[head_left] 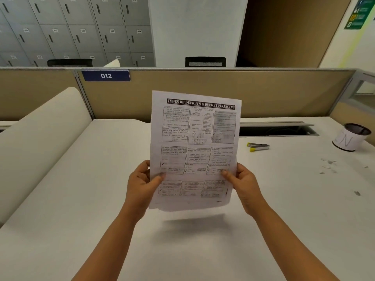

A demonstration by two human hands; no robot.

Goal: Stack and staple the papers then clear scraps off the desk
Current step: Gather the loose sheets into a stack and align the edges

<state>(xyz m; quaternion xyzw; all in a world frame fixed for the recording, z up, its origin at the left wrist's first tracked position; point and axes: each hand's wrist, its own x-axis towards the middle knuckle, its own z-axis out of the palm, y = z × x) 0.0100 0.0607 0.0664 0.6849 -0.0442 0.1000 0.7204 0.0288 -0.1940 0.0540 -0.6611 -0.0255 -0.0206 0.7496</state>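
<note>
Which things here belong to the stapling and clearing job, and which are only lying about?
Job:
papers, held upright above the desk by the left hand and right hand
stapler
scraps
cup, maybe for scraps

Lying about:
roll at the left
sign 012
lockers

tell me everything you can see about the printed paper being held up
The white printed paper carries a bold black heading, "Types of Deficits & Deficit Financing", above a grid of boxed text panels with check marks. It is held roughly upright above the white desk, clear of the surface, casting a soft shadow below. The left hand and right hand pinch its lower side edges, thumbs on the front. Its bottom edge looks uneven. Whether it is several sheets is unclear.
</note>
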